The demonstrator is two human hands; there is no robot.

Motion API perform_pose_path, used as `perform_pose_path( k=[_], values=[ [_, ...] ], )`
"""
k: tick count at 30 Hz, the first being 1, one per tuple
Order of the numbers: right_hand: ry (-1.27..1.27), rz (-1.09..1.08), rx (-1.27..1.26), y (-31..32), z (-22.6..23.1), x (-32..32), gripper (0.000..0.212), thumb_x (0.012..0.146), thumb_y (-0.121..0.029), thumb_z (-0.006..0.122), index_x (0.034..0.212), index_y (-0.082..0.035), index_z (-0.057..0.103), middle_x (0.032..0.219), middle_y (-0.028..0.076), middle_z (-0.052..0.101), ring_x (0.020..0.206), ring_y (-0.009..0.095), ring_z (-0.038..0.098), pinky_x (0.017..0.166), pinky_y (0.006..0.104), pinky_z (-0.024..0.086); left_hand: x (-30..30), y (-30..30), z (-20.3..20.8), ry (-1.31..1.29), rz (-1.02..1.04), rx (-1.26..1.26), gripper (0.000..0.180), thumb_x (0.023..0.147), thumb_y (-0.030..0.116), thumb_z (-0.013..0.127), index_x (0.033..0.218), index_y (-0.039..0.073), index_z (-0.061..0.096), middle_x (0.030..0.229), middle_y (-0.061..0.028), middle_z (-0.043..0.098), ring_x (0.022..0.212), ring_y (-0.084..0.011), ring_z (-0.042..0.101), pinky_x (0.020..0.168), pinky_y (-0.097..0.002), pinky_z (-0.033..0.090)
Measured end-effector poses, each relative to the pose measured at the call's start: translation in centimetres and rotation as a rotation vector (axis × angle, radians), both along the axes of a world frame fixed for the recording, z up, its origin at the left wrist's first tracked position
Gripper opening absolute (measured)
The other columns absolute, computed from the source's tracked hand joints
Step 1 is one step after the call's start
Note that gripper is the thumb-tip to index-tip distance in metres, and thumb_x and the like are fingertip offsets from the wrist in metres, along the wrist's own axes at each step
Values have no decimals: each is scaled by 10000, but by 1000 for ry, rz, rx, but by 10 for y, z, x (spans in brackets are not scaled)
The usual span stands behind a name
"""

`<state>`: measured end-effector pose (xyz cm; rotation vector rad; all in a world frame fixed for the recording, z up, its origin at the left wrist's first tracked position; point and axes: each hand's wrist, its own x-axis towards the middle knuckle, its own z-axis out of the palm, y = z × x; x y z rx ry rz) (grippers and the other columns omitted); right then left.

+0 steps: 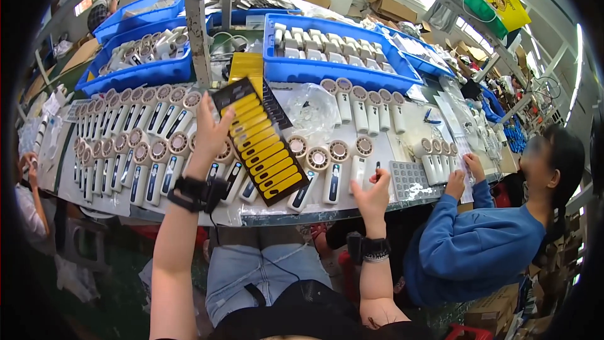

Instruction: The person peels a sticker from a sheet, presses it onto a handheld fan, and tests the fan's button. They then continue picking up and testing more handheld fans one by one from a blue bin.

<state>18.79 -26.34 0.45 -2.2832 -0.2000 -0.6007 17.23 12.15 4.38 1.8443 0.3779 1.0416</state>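
Note:
My left hand [212,127] grips the upper left edge of a black sheet [261,145] with a column of yellow rounded strips, held tilted above the table. My right hand [371,196] is at the table's front edge, thumb and forefinger closed on a small dark piece [378,165] too small to name. Just beyond it a handheld fan [360,162] lies with its round head away from me. Another handheld fan [332,179], with a dark panel on its white handle, lies between my hands. The sheet hides parts of several fans.
Rows of handheld fans [151,167] cover the table's left side. Blue bins [343,75] stand along the back, beside a metal post [199,31]. A clear plastic bag [313,113] and a grey tray [412,181] lie nearby. At right, a person in a blue sweatshirt [478,242] works.

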Motion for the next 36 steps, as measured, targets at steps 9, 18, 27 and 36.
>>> perform_pose_path(
  k=[9,18,27,36],
  values=[
    [-38,-86,28,-9,-20,14,650,636,-202,784,1136,-9,415,900,98,484,775,232,525,691,342,453,-85,-84,-10,-35,-372,125,494,799,13,568,1267,31,413,1202,-101,452,1079,-175,482,813,-282,446],
    [-32,-167,294,-34,-14,30,616,634,-191,788,1114,-18,442,815,80,480,745,201,510,667,337,446,-77,-161,1,122,-834,69,370,829,26,601,1180,64,494,1099,-69,512,985,-147,538,745,-261,472],
    [207,-22,1125,-54,-18,30,452,768,-170,680,1132,-42,443,1021,40,462,848,163,524,553,293,529,-72,-192,-29,288,-1086,2,342,881,128,596,1198,47,496,1042,-63,534,946,-131,552,763,-255,469],
    [117,325,1279,-9,12,-30,363,812,-30,622,1161,-29,525,964,94,551,799,187,553,660,318,515,-73,-203,-45,218,-1180,-582,493,902,263,613,1288,30,415,1034,-58,577,960,-123,558,821,-275,472]
  ],
)
